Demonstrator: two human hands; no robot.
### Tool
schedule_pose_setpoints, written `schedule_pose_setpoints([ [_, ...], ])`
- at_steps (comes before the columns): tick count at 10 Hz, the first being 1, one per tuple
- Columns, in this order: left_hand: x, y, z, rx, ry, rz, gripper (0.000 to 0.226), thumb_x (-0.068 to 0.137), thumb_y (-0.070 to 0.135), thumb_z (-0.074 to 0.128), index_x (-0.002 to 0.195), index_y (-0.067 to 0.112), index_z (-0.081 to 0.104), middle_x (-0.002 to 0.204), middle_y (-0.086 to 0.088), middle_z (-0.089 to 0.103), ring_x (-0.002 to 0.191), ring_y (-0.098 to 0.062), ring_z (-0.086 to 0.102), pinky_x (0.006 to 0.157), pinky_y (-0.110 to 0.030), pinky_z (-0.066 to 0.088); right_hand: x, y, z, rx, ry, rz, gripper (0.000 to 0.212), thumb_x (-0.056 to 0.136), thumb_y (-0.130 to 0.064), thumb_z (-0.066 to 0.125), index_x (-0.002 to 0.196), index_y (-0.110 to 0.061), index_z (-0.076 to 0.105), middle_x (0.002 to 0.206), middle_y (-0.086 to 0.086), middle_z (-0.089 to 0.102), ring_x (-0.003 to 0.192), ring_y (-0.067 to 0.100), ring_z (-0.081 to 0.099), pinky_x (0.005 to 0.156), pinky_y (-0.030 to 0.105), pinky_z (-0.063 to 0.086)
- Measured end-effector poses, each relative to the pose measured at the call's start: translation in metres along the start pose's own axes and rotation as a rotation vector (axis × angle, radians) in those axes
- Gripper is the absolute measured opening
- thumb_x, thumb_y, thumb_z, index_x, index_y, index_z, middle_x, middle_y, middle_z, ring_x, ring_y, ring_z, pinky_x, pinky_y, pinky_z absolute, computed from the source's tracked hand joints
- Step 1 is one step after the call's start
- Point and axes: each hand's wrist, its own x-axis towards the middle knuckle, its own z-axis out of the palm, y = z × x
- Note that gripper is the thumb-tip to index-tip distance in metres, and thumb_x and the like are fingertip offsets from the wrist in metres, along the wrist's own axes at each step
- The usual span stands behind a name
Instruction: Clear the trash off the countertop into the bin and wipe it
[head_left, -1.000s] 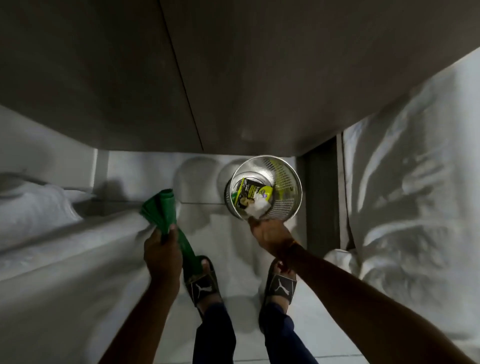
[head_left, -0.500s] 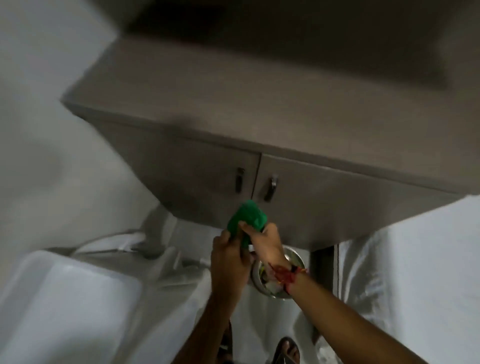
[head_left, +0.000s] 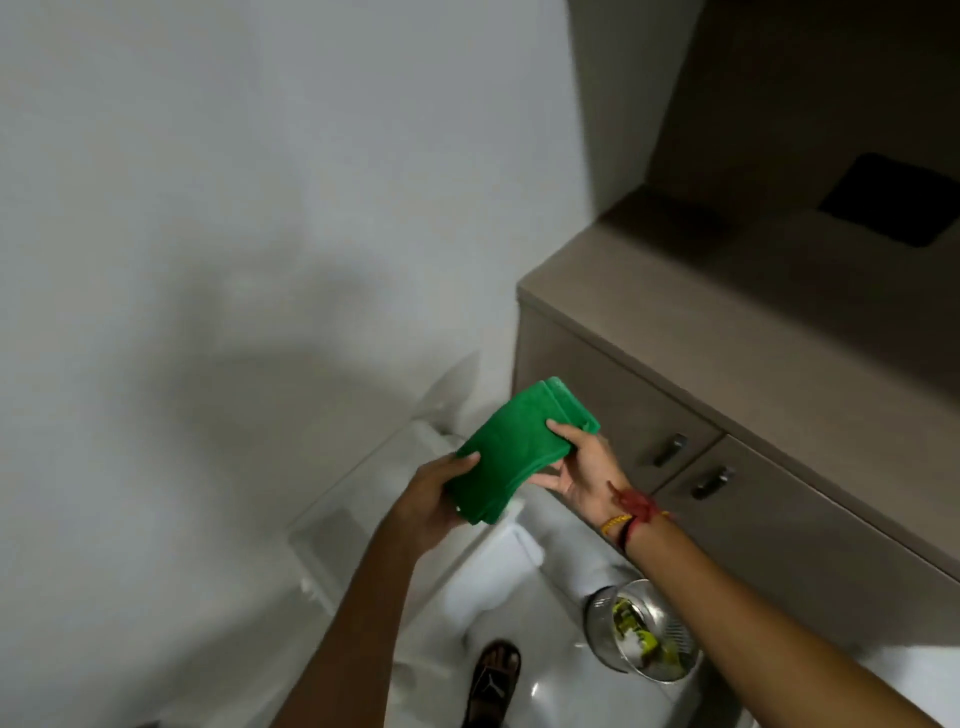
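Note:
A folded green cloth (head_left: 511, 449) is held flat in front of me by both hands. My left hand (head_left: 434, 501) grips its lower left corner, and my right hand (head_left: 582, 470) pinches its right edge. The brown countertop (head_left: 737, 322) runs along the right, with a dark square (head_left: 891, 200) set at its far end. On the floor below my right forearm stands a shiny metal mesh bin (head_left: 641, 631) holding a yellow-green packet and white crumpled paper.
Two cabinet doors with dark handles (head_left: 670, 449) sit under the countertop. A white wall fills the left. White bedding (head_left: 395, 499) lies low at the left, and my sandalled foot (head_left: 493, 678) stands on the pale floor.
My right hand left the bin and came up to the cloth; both hands now hold it opened out flatter. The view swung up and left, away from the bin.

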Motion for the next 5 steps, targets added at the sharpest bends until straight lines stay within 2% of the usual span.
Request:
schedule_pose_setpoints([
  [1, -0.024, -0.004, -0.060, 0.081, 0.398, 0.040, 0.046, 0.079, 0.005, 0.081, 0.121, -0.002, 0.065, 0.129, -0.029, 0.068, 0.109, -0.042, 0.068, 0.077, -0.047, 0.062, 0.018, 0.041, 0.035, -0.283, 0.107, 0.056, 0.031, 0.092, 0.000, 0.063, 0.122, -0.005, 0.064, 0.109, 0.017, 0.075, 0.093, 0.031, 0.074, 0.061, 0.045, 0.063],
  [2, -0.034, -0.010, -0.105, 0.234, 0.638, 0.004, 0.036, 0.085, -0.001, 0.075, 0.119, -0.002, 0.063, 0.127, -0.027, 0.066, 0.104, -0.039, 0.063, 0.085, -0.053, 0.060, 0.031, 0.086, 0.062, -0.436, 0.095, 0.163, 0.033, 0.094, 0.007, 0.057, 0.126, 0.003, 0.059, 0.118, 0.022, 0.069, 0.104, 0.036, 0.069, 0.068, 0.044, 0.064],
  [3, -0.037, -0.016, -0.129, 0.325, 0.747, -0.027, 0.042, 0.091, -0.001, 0.068, 0.130, -0.009, 0.057, 0.131, -0.030, 0.063, 0.113, -0.044, 0.063, 0.098, -0.059, 0.056, 0.039, 0.119, 0.071, -0.553, 0.078, 0.235, 0.037, 0.096, 0.006, 0.054, 0.133, 0.000, 0.053, 0.128, 0.020, 0.062, 0.114, 0.035, 0.065, 0.078, 0.044, 0.063],
  [4, -0.037, -0.027, -0.139, 0.457, 0.789, -0.071, 0.045, 0.094, 0.007, 0.066, 0.135, -0.010, 0.056, 0.133, -0.032, 0.062, 0.120, -0.047, 0.062, 0.101, -0.058, 0.055, 0.039, 0.136, 0.072, -0.741, 0.031, 0.243, 0.038, 0.097, 0.007, 0.050, 0.134, 0.002, 0.051, 0.122, 0.021, 0.059, 0.108, 0.033, 0.062, 0.083, 0.044, 0.061],
  [5, -0.038, -0.032, -0.130, 0.636, 0.824, -0.029, 0.038, 0.094, 0.015, 0.065, 0.122, -0.010, 0.062, 0.124, -0.030, 0.067, 0.115, -0.043, 0.065, 0.102, -0.049, 0.054, 0.034, 0.130, 0.074, -0.914, 0.062, 0.129, 0.044, 0.093, 0.004, 0.054, 0.137, 0.001, 0.049, 0.121, 0.021, 0.063, 0.101, 0.028, 0.060, 0.092, 0.038, 0.053],
])
